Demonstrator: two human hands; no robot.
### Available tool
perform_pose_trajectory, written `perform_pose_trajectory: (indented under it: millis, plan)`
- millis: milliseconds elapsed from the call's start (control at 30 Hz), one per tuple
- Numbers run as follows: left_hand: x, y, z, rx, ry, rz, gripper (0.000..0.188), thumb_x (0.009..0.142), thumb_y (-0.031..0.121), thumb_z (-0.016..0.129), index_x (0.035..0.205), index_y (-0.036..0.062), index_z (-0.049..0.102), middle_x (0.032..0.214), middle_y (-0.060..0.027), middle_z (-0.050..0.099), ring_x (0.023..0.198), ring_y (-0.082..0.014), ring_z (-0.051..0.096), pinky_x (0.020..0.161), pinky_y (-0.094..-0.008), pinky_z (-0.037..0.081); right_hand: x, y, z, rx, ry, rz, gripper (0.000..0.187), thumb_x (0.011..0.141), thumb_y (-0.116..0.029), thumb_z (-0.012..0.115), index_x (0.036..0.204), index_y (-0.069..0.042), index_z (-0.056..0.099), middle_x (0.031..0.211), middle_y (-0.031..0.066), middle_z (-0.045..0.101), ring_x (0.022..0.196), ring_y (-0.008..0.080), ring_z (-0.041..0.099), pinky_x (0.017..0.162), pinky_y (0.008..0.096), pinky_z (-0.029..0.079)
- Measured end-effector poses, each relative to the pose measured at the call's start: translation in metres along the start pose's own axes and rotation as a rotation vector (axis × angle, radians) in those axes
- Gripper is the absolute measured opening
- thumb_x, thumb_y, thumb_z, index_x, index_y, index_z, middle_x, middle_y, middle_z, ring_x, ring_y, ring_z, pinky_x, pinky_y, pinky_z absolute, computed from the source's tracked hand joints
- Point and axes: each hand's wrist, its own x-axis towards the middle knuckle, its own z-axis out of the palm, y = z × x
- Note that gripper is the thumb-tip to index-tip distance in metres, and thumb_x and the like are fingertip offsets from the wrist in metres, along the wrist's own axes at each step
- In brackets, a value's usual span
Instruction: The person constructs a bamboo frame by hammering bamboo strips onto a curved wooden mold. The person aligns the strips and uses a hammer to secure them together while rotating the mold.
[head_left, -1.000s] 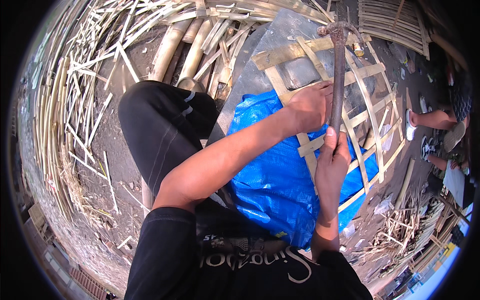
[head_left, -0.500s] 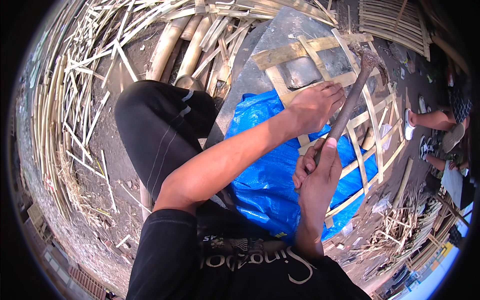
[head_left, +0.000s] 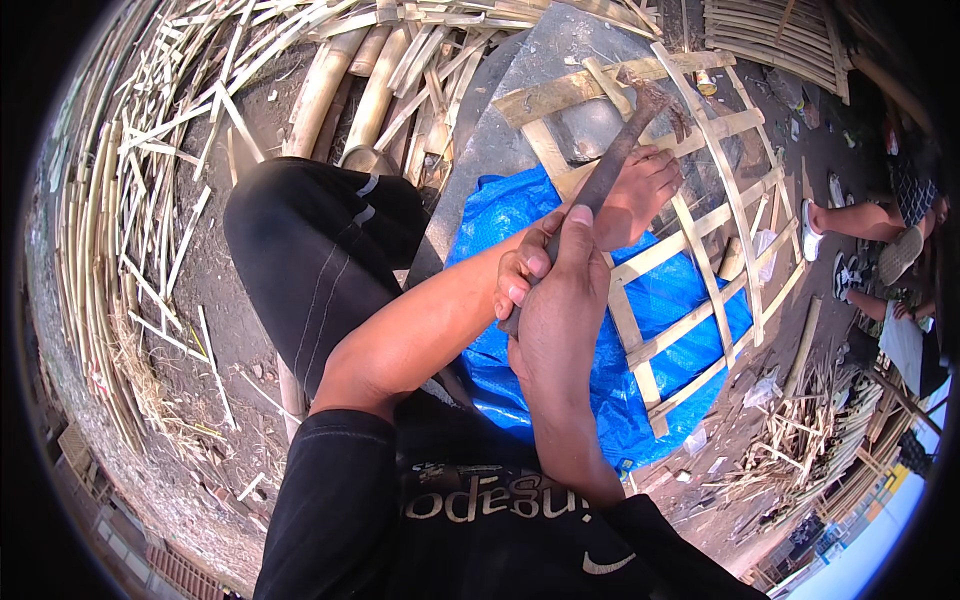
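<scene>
My right hand (head_left: pixel 560 285) is closed round the dark handle of a hammer (head_left: pixel 612 160). Its rusty head (head_left: pixel 652 97) is raised above the upper part of a lattice of flat bamboo strips (head_left: pixel 690 235). Beyond the handle, my left hand (head_left: pixel 640 190) rests on the lattice with bent fingers close together at a strip; its thumb is hidden. The hammer handle passes in front of the left wrist. Under the lattice lie a blue tarp (head_left: pixel 500 235) and a grey stone slab (head_left: pixel 550 50).
Bamboo poles (head_left: pixel 325 90) and many split strips (head_left: pixel 180 120) lie to the left and at the back. My bent knee (head_left: pixel 300 230) is left of the tarp. People's legs (head_left: pixel 855 218) are at the right, near a heap of bamboo offcuts (head_left: pixel 800 430).
My right hand and the hammer have moved left and up, so the handle now crosses my left wrist. The left hand stays on the lattice, its fingers more bent.
</scene>
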Motion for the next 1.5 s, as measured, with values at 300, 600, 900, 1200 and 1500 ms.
perform_pose_trajectory:
  millis: [300, 600, 900, 1200, 1500]
  plan:
    - [-0.001, -0.005, 0.016, 0.132, -0.072, 0.034, 0.048, 0.083, 0.019, 0.059, 0.125, -0.0029, 0.059, 0.139, -0.0158, 0.058, 0.138, -0.0288, 0.048, 0.124, -0.0390, 0.030, -0.004, -0.007, -0.021, -0.112, 0.025, -0.007, 0.036, 0.110, -0.039, 0.043, 0.106, -0.005, 0.052, 0.066, -0.0033, 0.039, 0.047, 0.0064, 0.038, 0.040, 0.0240, 0.033]
    - [0.004, 0.001, 0.002, 0.100, -0.292, -0.014, 0.053, 0.089, 0.026, 0.058, 0.135, 0.0001, 0.058, 0.147, -0.0144, 0.053, 0.145, -0.0261, 0.040, 0.126, -0.0375, 0.024, 0.036, -0.070, -0.120, -0.870, -0.004, -0.275, 0.028, 0.107, -0.029, 0.056, 0.112, -0.003, 0.063, 0.069, -0.0059, 0.046, 0.056, 0.0019, 0.039, 0.048, 0.0210, 0.030]
    - [0.005, 0.000, 0.007, 0.107, -0.325, 0.009, 0.059, 0.091, 0.022, 0.056, 0.144, -0.0030, 0.050, 0.152, -0.0158, 0.048, 0.146, -0.0259, 0.040, 0.124, -0.0377, 0.029, 0.045, -0.062, -0.130, -0.990, -0.050, -0.270, 0.039, 0.109, -0.038, 0.049, 0.089, -0.005, 0.055, 0.064, -0.0041, 0.043, 0.057, 0.0045, 0.038, 0.049, 0.0260, 0.030]
    - [0.008, 0.003, 0.006, 0.166, -0.244, 0.033, 0.053, 0.087, 0.018, 0.058, 0.136, -0.0015, 0.056, 0.148, -0.0146, 0.053, 0.142, -0.0261, 0.044, 0.122, -0.0377, 0.032, 0.044, -0.052, -0.129, -0.788, -0.019, -0.416, 0.036, 0.111, -0.038, 0.043, 0.090, -0.010, 0.051, 0.064, -0.0069, 0.037, 0.052, 0.0016, 0.033, 0.043, 0.0199, 0.024]
    - [0.003, 0.003, 0.006, 0.110, -0.221, -0.003, 0.048, 0.092, 0.016, 0.051, 0.137, -0.0018, 0.057, 0.147, -0.0147, 0.054, 0.142, -0.0254, 0.045, 0.123, -0.0378, 0.030, 0.031, -0.052, -0.118, -0.555, 0.044, -0.329, 0.037, 0.111, -0.037, 0.044, 0.086, -0.009, 0.047, 0.064, -0.0085, 0.033, 0.051, -0.0003, 0.029, 0.044, 0.0212, 0.023]
